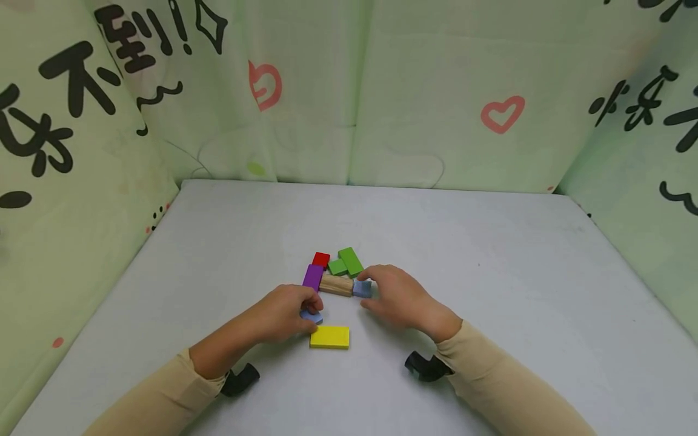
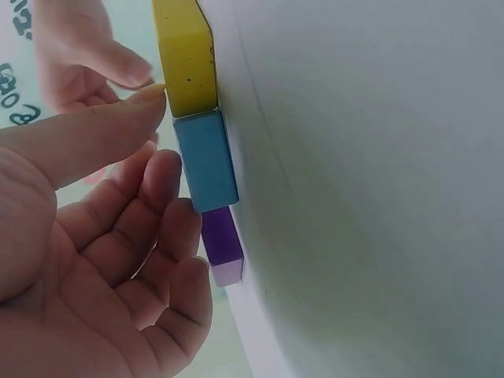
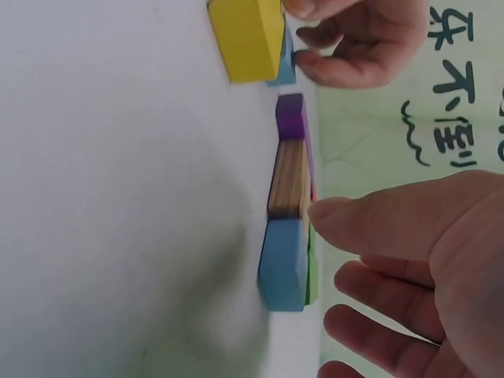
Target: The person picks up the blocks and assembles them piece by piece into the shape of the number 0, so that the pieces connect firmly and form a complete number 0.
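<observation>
Nudge lightly with left hand (image 1: 288, 311), fingers loosely bent by near blue block (image 1: 311, 317), and right hand (image 1: 402, 298), spread beside far blue block (image 1: 363, 289), without knocking wooden block (image 1: 336, 285) askew.

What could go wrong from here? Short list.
1. The left hand is right by both the near blue block and the yellow block; moving one might knock the other.
2. The right hand is at the far blue block; an inward push could shift the adjoining wooden block.
3. That hand is also close to the larger green block and might catch it.
</observation>
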A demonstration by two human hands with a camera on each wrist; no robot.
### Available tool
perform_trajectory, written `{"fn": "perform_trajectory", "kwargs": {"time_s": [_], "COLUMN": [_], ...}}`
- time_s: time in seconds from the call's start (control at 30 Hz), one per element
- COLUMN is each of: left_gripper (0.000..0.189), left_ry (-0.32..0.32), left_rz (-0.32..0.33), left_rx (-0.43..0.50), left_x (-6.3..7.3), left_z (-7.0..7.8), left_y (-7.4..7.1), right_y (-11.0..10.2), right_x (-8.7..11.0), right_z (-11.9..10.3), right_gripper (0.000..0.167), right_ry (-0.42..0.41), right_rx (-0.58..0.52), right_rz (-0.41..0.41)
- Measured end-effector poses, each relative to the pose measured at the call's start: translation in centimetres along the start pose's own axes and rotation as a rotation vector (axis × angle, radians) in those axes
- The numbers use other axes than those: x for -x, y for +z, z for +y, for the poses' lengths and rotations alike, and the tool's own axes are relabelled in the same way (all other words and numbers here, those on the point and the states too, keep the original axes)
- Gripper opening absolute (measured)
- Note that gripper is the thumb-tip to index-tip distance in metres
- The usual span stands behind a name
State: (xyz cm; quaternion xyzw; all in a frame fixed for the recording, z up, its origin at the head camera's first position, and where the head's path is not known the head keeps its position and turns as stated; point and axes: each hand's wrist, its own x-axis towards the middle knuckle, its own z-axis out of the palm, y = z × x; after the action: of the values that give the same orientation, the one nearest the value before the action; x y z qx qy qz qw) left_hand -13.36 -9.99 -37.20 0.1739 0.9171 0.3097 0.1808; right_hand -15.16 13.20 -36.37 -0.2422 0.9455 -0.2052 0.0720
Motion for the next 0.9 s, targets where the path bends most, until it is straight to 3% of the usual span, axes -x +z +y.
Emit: {"fn": "perform_trajectory", "kwargs": {"time_s": [0.57, 0.9], "left_gripper": [0.026, 0.025], "left_ry": [-0.009, -0.009], "left_rz": [-0.003, 0.000], "left_rx": [0.014, 0.010], "left_x": [0.0, -0.1], "left_z": [0.0, -0.3], "left_y": [0.1, 0.1], "right_y": [0.5, 0.7], "right_x": [-1.4, -1.6], "right_z": [1.9, 1.9], "right_gripper": [0.027, 0.042], "right_ry": [0.015, 0.073], "right_rx": [-0.014, -0.075], "right_rz": [0.032, 0.041]}}
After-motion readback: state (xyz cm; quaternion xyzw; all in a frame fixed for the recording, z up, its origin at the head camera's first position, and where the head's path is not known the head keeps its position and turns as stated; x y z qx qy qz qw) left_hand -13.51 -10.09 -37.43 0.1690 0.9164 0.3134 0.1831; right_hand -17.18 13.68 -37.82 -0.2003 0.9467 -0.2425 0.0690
